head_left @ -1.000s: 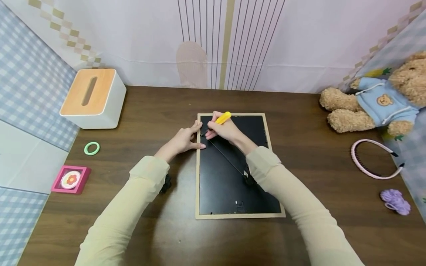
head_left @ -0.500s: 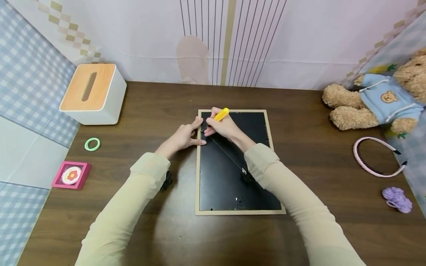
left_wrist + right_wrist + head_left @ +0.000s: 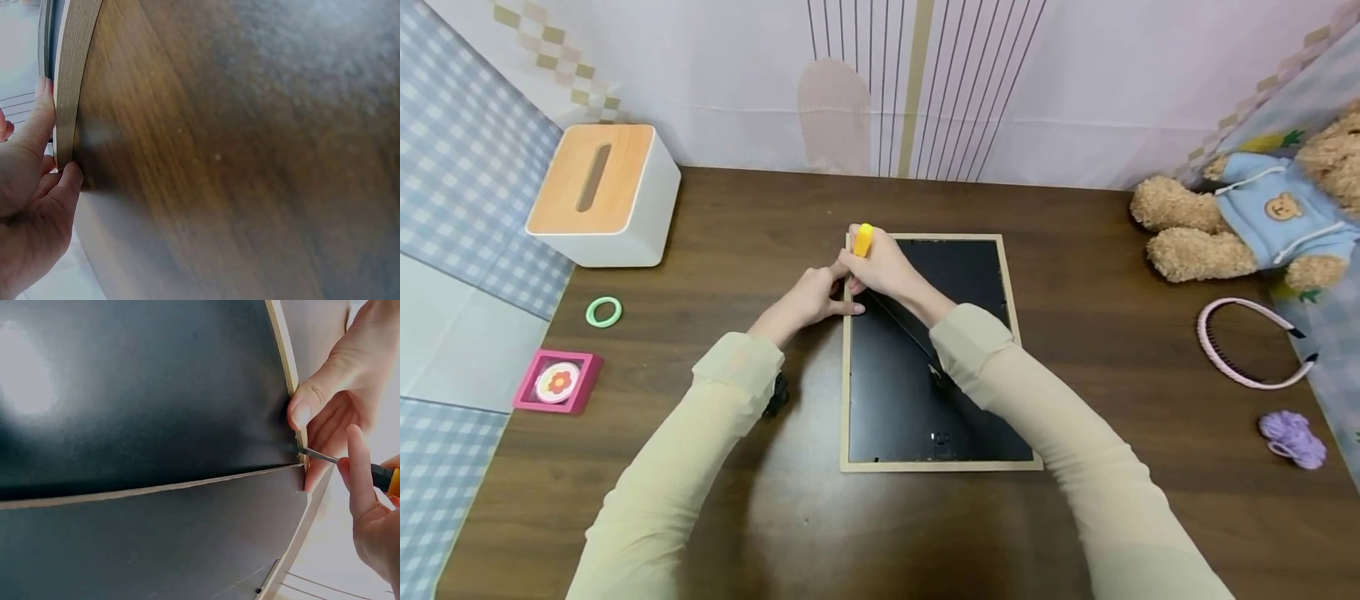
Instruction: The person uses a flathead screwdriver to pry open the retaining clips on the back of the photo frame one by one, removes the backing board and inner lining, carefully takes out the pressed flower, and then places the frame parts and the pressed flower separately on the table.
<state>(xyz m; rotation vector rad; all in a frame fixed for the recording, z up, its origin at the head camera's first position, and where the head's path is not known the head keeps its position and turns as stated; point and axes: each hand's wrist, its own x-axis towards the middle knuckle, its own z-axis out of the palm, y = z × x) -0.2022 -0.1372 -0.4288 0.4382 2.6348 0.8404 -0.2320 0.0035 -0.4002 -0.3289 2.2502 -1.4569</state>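
Observation:
A picture frame [image 3: 846, 400] lies face down on the table, its black back [image 3: 910, 417] upward and a pale wooden rim around it. My left hand [image 3: 808, 300] grips the far part of its left side, with the thumb on top and fingers along the outside. In my right hand [image 3: 880, 265] is a screwdriver [image 3: 863, 240] with a yellow handle, held steeply. Its metal shaft [image 3: 322, 456] meets the inner edge of the rim beside my left thumb [image 3: 303, 411]. A raised diagonal edge [image 3: 144, 489] crosses the black back. Fingers partly hide the tip in the head view.
At the left stand a tissue box [image 3: 602, 196], a green ring [image 3: 603, 312] and a pink box [image 3: 557, 382]. On the right are a teddy bear [image 3: 1270, 208], a pink headband [image 3: 1217, 358] and a purple yarn bundle [image 3: 1292, 439]. A curtain [image 3: 730, 83] closes the back.
My right hand has shifted left to the rim, and the screwdriver has swung more upright. The left hand keeps its place on the frame. The head view has tipped slightly down.

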